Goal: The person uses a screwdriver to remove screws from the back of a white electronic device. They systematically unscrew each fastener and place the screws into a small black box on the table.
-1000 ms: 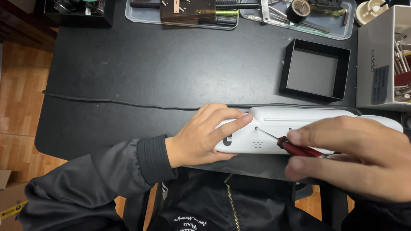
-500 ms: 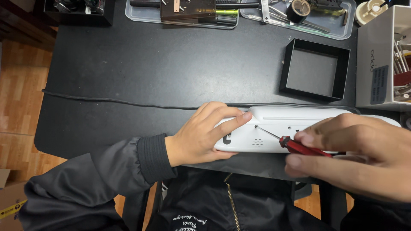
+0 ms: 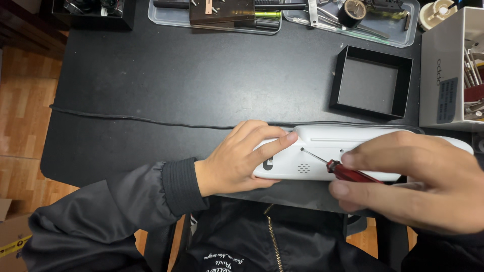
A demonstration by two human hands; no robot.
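A long white plastic device (image 3: 322,146) lies along the near edge of the black table (image 3: 201,80). My left hand (image 3: 239,158) presses down on its left end, fingers spread over the casing. My right hand (image 3: 418,179) grips a small screwdriver with a red handle (image 3: 348,172). Its thin metal shaft points up and to the left, and the tip sits in a small hole on the device's face near the left end. My right hand covers the device's right part.
A thin black cable (image 3: 141,120) runs across the table behind the device. An open black box (image 3: 373,83) stands at the back right, with a white box of tools (image 3: 454,70) beside it. Clear trays of tools (image 3: 222,15) line the far edge.
The screwdriver tip has shifted slightly left along the device's face. My right hand has turned a little around the handle. My left hand stays in place.
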